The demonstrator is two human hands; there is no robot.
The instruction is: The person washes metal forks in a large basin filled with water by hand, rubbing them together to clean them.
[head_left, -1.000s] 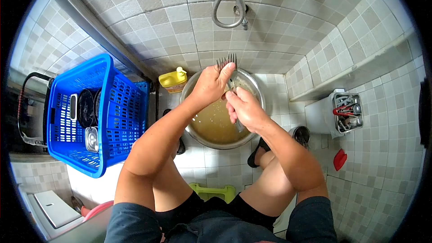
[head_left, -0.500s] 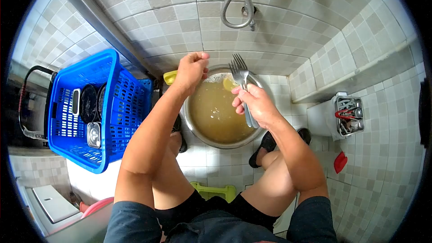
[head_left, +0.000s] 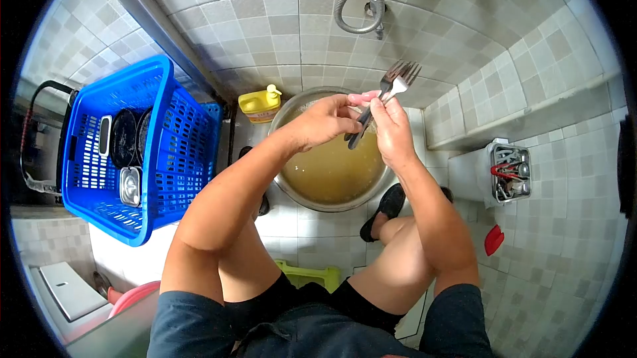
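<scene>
Two metal forks (head_left: pixel 399 79) are in my right hand (head_left: pixel 394 134), tines pointing up and to the right, handles slanting down to the left. The thumb and fingers of that hand are closed around them. My left hand (head_left: pixel 325 122) comes in from the left, its fingers and thumb closed about the handles and meeting the right fingertips. Part of its grip is hidden. Below both hands stands a round metal basin (head_left: pixel 284 182) filled with cloudy yellowish-brown water (head_left: pixel 332 175).
On the left, a blue plastic basket (head_left: pixel 174 159) holds dark pans and metal containers. A yellow pump bottle (head_left: pixel 260 104) stands behind the basin. A cutlery holder (head_left: pixel 511 171) with utensils is at right. A shower hose (head_left: pixel 342 9) hangs on the tiled wall; a green stool (head_left: pixel 308 273) is beneath me.
My left hand has moved right and down to the fork handles. My right hand has lifted the forks slightly up and to the right. The yellow bottle shows more fully.
</scene>
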